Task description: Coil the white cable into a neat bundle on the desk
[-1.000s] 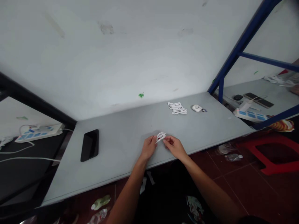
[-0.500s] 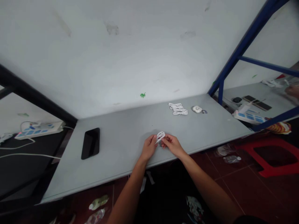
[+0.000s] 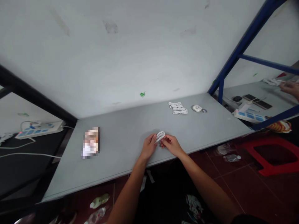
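Note:
Both of my hands meet over the near edge of the grey table [image 3: 121,137]. My left hand [image 3: 149,146] and my right hand [image 3: 171,144] are closed in a pinch on a small coiled white cable [image 3: 160,136], held just above the tabletop. Farther back lie a few more coiled white cables [image 3: 178,108] side by side, and a small white earbud case [image 3: 196,108] sits to their right.
A phone [image 3: 90,142] with a lit screen lies on the table's left side. Power strips rest on the left bench [image 3: 38,129] and the right bench [image 3: 249,116]. Another person's hand [image 3: 289,88] reaches over the right bench. A blue frame post [image 3: 235,53] and a red stool [image 3: 271,154] stand right.
The phone's screen, dark before, is now lit. My hands have drawn slightly closer together on the coiled cable. The other person's hand at the far right has come further into view.

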The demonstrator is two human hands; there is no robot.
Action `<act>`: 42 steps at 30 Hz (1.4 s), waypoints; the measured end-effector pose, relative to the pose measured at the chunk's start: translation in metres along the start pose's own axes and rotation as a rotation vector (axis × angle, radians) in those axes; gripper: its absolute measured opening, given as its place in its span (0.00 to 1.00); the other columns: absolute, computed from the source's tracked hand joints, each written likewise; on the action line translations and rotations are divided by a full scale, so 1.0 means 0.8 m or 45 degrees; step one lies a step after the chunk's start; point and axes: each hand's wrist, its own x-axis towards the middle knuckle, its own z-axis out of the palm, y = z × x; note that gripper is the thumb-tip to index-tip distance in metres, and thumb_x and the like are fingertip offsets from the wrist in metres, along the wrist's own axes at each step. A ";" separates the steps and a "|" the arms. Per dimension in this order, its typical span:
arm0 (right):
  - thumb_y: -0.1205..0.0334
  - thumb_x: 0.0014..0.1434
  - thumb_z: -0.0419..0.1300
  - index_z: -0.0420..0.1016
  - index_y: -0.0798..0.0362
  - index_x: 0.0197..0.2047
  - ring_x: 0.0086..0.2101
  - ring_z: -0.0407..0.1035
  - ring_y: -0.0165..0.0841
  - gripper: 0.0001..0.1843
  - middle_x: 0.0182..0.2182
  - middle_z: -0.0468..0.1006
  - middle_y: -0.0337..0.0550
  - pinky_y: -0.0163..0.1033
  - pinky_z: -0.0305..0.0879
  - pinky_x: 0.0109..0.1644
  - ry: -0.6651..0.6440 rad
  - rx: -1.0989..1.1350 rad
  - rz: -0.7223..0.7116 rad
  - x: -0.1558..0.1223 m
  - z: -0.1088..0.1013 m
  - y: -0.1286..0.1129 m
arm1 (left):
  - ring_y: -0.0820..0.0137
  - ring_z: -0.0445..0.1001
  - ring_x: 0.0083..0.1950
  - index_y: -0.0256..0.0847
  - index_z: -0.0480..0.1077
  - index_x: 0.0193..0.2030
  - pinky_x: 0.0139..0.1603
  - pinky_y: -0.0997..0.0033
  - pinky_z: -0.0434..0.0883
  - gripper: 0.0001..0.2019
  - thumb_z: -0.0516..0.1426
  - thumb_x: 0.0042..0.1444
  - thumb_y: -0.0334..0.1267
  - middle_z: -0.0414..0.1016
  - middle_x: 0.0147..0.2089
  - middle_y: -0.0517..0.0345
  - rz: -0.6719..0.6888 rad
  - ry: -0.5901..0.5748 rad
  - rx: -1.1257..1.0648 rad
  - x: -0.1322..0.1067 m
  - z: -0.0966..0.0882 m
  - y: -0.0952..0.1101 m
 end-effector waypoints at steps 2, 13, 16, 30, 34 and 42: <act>0.44 0.52 0.65 0.73 0.52 0.31 0.23 0.68 0.29 0.18 0.23 0.74 0.37 0.37 0.70 0.28 -0.011 -0.040 -0.004 -0.001 0.002 0.001 | 0.76 0.58 0.22 0.39 0.70 0.36 0.23 0.75 0.57 0.22 0.53 0.59 0.59 0.62 0.23 0.65 0.017 0.031 0.001 0.001 0.001 -0.004; 0.44 0.55 0.63 0.73 0.52 0.30 0.22 0.66 0.29 0.18 0.22 0.72 0.36 0.35 0.67 0.26 0.041 -0.045 -0.020 -0.010 0.011 0.004 | 0.75 0.63 0.25 0.38 0.71 0.41 0.26 0.75 0.62 0.21 0.52 0.61 0.56 0.68 0.28 0.61 0.124 0.209 0.143 -0.001 0.009 -0.011; 0.42 0.53 0.65 0.73 0.53 0.32 0.22 0.68 0.29 0.21 0.23 0.73 0.37 0.36 0.69 0.28 0.004 0.022 0.031 -0.007 0.008 0.001 | 0.74 0.63 0.25 0.39 0.70 0.39 0.27 0.74 0.63 0.19 0.51 0.63 0.54 0.68 0.26 0.62 0.178 0.228 0.241 -0.001 0.011 -0.008; 0.37 0.47 0.68 0.76 0.55 0.32 0.24 0.70 0.30 0.27 0.25 0.76 0.39 0.37 0.73 0.27 -0.140 0.144 0.157 -0.002 -0.003 -0.011 | 0.73 0.65 0.26 0.40 0.70 0.38 0.30 0.73 0.64 0.18 0.50 0.63 0.53 0.68 0.26 0.63 0.130 0.052 0.209 0.000 0.004 -0.006; 0.33 0.47 0.65 0.73 0.55 0.27 0.19 0.67 0.28 0.30 0.19 0.73 0.37 0.34 0.67 0.21 -0.030 0.118 0.242 0.004 -0.001 -0.006 | 0.73 0.65 0.27 0.41 0.69 0.39 0.31 0.72 0.65 0.16 0.50 0.64 0.51 0.69 0.26 0.63 0.141 0.013 0.251 -0.001 0.005 -0.004; 0.36 0.47 0.67 0.72 0.55 0.24 0.16 0.62 0.25 0.27 0.17 0.71 0.36 0.30 0.56 0.16 -0.087 0.168 0.403 0.014 -0.006 -0.008 | 0.68 0.74 0.37 0.41 0.68 0.42 0.41 0.67 0.69 0.13 0.53 0.63 0.49 0.77 0.35 0.57 0.242 -0.099 0.355 -0.012 -0.002 0.005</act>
